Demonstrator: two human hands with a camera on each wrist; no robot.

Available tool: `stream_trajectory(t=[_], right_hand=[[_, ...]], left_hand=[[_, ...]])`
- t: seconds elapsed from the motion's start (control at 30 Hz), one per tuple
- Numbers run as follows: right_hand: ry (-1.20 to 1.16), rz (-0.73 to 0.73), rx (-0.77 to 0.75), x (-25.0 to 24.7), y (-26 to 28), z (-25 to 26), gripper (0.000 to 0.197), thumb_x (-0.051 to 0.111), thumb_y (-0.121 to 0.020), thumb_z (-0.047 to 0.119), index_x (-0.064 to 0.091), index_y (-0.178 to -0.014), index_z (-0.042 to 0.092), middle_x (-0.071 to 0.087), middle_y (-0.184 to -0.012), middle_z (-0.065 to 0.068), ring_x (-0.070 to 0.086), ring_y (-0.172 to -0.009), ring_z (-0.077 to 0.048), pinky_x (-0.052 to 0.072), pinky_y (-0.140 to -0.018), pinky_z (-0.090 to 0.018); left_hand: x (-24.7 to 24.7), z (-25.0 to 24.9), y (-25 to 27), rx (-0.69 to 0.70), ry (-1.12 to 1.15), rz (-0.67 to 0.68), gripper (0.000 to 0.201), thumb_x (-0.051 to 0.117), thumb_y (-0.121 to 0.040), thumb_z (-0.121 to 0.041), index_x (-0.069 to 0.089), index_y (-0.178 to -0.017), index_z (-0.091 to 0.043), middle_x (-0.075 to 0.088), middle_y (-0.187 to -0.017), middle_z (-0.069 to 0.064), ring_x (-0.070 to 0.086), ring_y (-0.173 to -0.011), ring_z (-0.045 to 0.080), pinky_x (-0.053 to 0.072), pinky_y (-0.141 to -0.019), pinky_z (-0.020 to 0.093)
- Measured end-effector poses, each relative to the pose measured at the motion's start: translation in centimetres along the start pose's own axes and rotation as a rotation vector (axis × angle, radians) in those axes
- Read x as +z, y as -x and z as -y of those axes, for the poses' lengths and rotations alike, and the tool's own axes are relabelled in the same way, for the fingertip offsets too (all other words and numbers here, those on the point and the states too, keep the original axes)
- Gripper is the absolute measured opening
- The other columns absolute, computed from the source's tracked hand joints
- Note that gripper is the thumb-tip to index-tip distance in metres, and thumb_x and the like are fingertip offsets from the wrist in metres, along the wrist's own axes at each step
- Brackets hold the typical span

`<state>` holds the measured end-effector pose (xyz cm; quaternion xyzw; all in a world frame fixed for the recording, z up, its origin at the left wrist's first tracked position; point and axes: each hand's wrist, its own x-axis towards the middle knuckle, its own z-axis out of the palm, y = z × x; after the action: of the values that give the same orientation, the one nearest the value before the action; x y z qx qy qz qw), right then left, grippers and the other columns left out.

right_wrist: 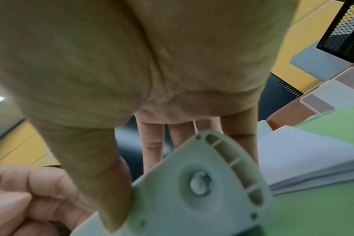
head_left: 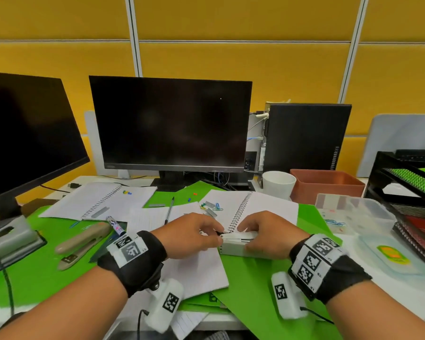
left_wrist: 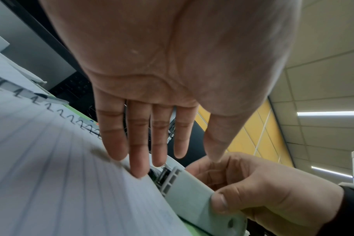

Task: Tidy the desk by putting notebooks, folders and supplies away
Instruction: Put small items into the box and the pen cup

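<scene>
Head view: right hand [head_left: 268, 231] grips a pale grey stapler-like device [head_left: 238, 242] lying on the open spiral notebook [head_left: 243, 212] at the near end of its coil, long axis left-right; left hand [head_left: 192, 234] pinches at the device's left end, fingers curled, so both hands are at the object. Left wrist view: left fingers [left_wrist: 138, 143] straight and close together, tips on the ruled page just left of the device [left_wrist: 184, 188]. Right wrist view: thumb and fingers clamp the device [right_wrist: 202, 191], underside toward the camera.

Bare forearms, black wrist straps [head_left: 136, 262] with black-and-white coded tags, white tagged camera pods [head_left: 166, 304], thin black cables.
</scene>
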<state>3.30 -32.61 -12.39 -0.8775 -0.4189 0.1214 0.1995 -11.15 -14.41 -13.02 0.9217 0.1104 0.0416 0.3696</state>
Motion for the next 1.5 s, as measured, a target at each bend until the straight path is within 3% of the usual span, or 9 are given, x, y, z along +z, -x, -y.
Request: stream_trajectory(t=[0.2,0.4,0.53,0.77,1.0,1.13,1.3,1.4,1.5], right_hand=[[-0.057,-0.064,-0.042,-0.6,0.0,0.2,0.044,0.082,-0.077,0.027,0.069,-0.118,0.035,0.069,-0.113,0.012,0.065,-0.1,-0.007,0.054,-0.095,-0.027],[-0.181,-0.166,-0.21,-2.8,1.4,2.1,0.047,0.083,-0.079,0.02,0.069,-0.123,0.033,0.068,-0.121,0.015,0.065,-0.107,-0.004,0.052,-0.101,-0.027],[-0.241,-0.243,-0.281,-4.2,2.4,3.2,0.051,0.084,-0.078,0.019,0.068,-0.125,0.032,0.067,-0.121,0.016,0.065,-0.106,-0.004,0.054,-0.099,-0.029],[-0.39,-0.465,-0.258,-7.6,3.9,2.0,0.063,0.09,-0.076,0.03,0.064,-0.134,0.031,0.063,-0.121,0.016,0.062,-0.106,-0.004,0.054,-0.097,-0.028],[-0.425,-0.596,-0.158,-10.8,4.0,-3.0,0.067,0.085,-0.081,0.018,0.057,-0.141,0.03,0.061,-0.12,0.012,0.061,-0.087,-0.001,0.055,-0.076,-0.023],[-0.317,-0.622,-0.06,-13.3,1.6,-5.2,0.065,0.087,-0.079,0.016,0.06,-0.137,0.029,0.06,-0.118,0.011,0.06,-0.095,-0.002,0.052,-0.086,-0.022],[-0.034,-0.58,0.109,-19.0,-3.9,-8.8,0.057,0.086,-0.08,0.029,0.061,-0.132,0.031,0.06,-0.116,0.008,0.062,-0.093,-0.011,0.049,-0.069,-0.022],[0.136,-0.514,0.243,-21.8,-7.6,-11.8,0.053,0.081,-0.084,0.033,0.062,-0.133,0.024,0.063,-0.121,0.003,0.061,-0.103,-0.019,0.049,-0.081,-0.03],[0.305,-0.377,0.405,-22.5,-10.7,-14.4,0.044,0.079,-0.083,0.035,0.069,-0.123,0.018,0.07,-0.116,-0.005,0.066,-0.101,-0.026,0.057,-0.089,-0.037]], left_hand=[[0.3,0.1,-0.5,-0.003,-0.047,-0.07,0.046,0.071,-0.09,-0.047,0.057,-0.133,-0.04,0.064,-0.118,-0.015,0.071,-0.09,0.01,0.055,-0.096,0.037],[0.2,-2.9,0.2,-0.055,0.422,-0.147,0.025,0.055,-0.104,-0.036,0.066,-0.123,-0.023,0.072,-0.098,0.004,0.073,-0.078,0.026,0.057,-0.071,0.033],[-0.3,-4.5,0.6,-0.013,0.606,-0.143,0.024,0.056,-0.103,-0.027,0.072,-0.114,-0.013,0.069,-0.086,0.009,0.062,-0.064,0.022,0.05,-0.056,0.026],[-0.8,-8.7,-1.2,0.097,0.757,-0.242,0.023,0.055,-0.104,-0.023,0.073,-0.114,-0.013,0.075,-0.094,0.009,0.064,-0.069,0.017,0.054,-0.067,0.029],[0.4,-14.4,-6.5,0.129,0.676,-0.221,0.02,0.054,-0.104,-0.022,0.071,-0.115,-0.02,0.074,-0.101,0.011,0.066,-0.067,0.013,0.057,-0.062,0.021],[0.6,-16.6,-11.0,0.155,0.613,-0.203,0.018,0.055,-0.104,-0.02,0.07,-0.112,-0.024,0.075,-0.101,0.013,0.069,-0.068,0.013,0.058,-0.066,0.022],[0.2,-18.4,-18.4,0.17,0.501,-0.223,0.043,0.063,-0.099,-0.021,0.055,-0.141,-0.022,0.069,-0.114,0.009,0.074,-0.099,0.027,0.063,-0.082,0.036],[0.3,-17.8,-22.1,0.227,0.216,-0.231,0.056,0.067,-0.096,-0.029,0.048,-0.149,-0.026,0.062,-0.136,0.005,0.064,-0.118,0.025,0.054,-0.101,0.037],[1.3,-15.8,-25.0,0.211,-0.107,-0.214,0.054,0.066,-0.094,-0.036,0.051,-0.146,-0.029,0.054,-0.148,0.0,0.054,-0.132,0.021,0.042,-0.103,0.029]])
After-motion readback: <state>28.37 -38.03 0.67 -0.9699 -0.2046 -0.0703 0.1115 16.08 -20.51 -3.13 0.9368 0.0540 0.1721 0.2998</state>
